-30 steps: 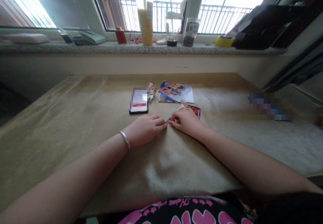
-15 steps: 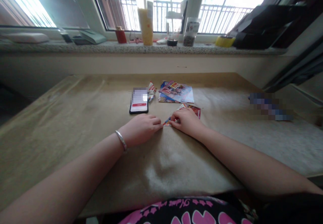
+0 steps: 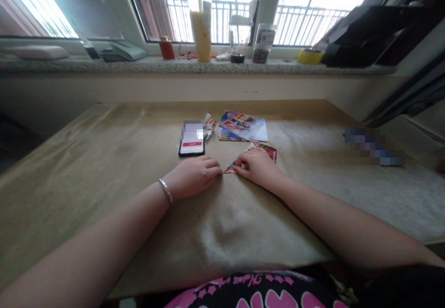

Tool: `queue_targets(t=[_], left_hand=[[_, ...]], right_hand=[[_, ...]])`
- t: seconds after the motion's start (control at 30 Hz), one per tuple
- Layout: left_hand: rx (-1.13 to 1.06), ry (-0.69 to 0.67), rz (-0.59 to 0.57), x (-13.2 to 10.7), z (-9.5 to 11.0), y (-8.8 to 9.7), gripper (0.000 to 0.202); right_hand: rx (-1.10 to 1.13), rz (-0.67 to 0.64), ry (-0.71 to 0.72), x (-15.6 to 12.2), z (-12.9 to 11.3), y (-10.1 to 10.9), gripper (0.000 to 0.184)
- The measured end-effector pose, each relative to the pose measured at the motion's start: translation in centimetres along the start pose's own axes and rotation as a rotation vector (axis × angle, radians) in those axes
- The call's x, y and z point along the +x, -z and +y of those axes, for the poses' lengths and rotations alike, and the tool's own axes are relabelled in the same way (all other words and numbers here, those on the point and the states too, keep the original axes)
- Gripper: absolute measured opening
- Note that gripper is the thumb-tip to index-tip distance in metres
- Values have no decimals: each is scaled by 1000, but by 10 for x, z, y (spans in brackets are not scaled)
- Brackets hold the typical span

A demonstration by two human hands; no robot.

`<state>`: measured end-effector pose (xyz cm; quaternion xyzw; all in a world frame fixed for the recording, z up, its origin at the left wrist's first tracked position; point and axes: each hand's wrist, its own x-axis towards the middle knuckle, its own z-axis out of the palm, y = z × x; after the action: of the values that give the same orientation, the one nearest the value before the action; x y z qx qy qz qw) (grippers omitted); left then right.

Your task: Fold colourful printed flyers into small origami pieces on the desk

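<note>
A sheet of colourful printed paper [image 3: 270, 153], folded to a point on its left, lies on the table in front of me. My right hand [image 3: 259, 166] rests over it with thumb and index finger pinched on the paper, covering much of its middle. At the sharp left corner, my left hand [image 3: 196, 174] has its fingers together and bent down, the fingertips at the paper's tip. The thumb of this hand is hidden underneath. A silver bangle [image 3: 166, 191] circles the left wrist.
Beyond my left hand lies a phone [image 3: 192, 149] with a lit screen, beside a small folded paper piece [image 3: 209, 122]. Printed leaflets [image 3: 255, 129] are stacked behind the right hand. A blurred item [image 3: 373, 147] lies far right. Cups and jars line the windowsill [image 3: 139, 67].
My left hand has shifted slightly left at the paper's tip, showing a little more of that corner. The right hand stays in place on the paper.
</note>
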<state>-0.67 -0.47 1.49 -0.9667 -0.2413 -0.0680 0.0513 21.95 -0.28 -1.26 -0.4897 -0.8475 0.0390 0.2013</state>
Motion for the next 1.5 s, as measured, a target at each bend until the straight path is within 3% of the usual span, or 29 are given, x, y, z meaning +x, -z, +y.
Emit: queue_targets(t=[0.13, 0.33, 0.53, 0.77, 1.0, 1.17, 1.5], left_hand=[[-18, -31, 75, 2, 2, -4, 34], [-10, -41, 64, 3, 4, -5, 31], [-38, -31, 72, 3, 4, -7, 32], [-67, -26, 61, 3, 5, -9, 34], [-50, -6, 60, 3, 8, -8, 33], [-47, -18, 69, 4, 6, -9, 30], [-95, -6, 74, 4, 6, -10, 26]], right_hand=[[-24, 12, 84, 2, 0, -1, 15], [-10, 43, 183, 6, 6, -4, 16], [-31, 61, 188, 7, 5, -2, 16], [-83, 199, 234, 5, 9, 1, 12], [-186, 162, 537, -1, 18, 11, 15], [-316, 180, 595, -2, 13, 13, 17], [-130, 8, 630, 0, 19, 6, 24]])
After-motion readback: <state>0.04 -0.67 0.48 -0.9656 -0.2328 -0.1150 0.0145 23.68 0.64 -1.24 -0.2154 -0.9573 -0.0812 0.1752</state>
